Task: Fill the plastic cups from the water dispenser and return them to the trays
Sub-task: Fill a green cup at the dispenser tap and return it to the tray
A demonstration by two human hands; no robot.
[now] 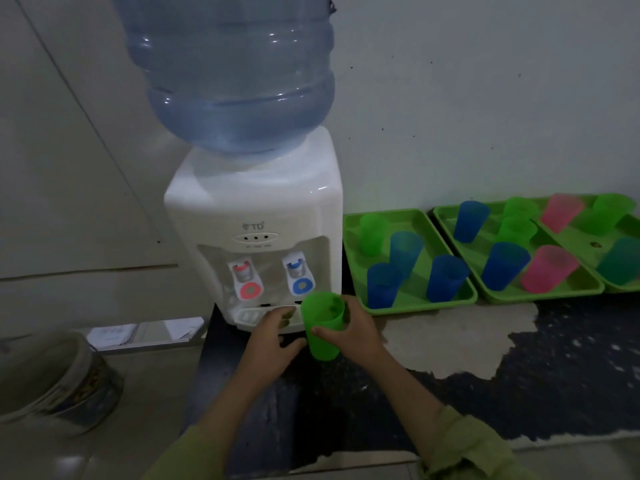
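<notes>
Sleeves: olive-green, both forearms reach fwd toward the water dispenser [256,209].
R hand [353,336]: thumb and fingers curled round a green cup [322,330], gripping its side.
Green cup: held slightly tilted, mouth up, just in front of the dispenser's drip tray [249,317], at its right end; lower than and fwd of the blue tap [299,271], not under it. Contents can't be told.
L hand [273,341]: relaxed, fingers stretched fwd, holding nothing; fingertips at the drip tray's front edge, just left of the cup.
Bucket [59,379]: pale, left of the dispenser and lower down.
Counter [554,375]: dark, w/ a worn pale patch right of the dispenser.
Dispenser: white tabletop unit; red tap [244,275] left, blue tap right, big blue bottle [232,74] upturned on top.
1st tray [408,308]: green, just right of the dispenser; holds 1 green and 3 blue cups, upright.
2nd tray [540,296]: further right, touching the 1st; blue, green and pink cups.
3rd tray [623,289]: furthest right, partly out of view; pink, green and teal cups.
</notes>
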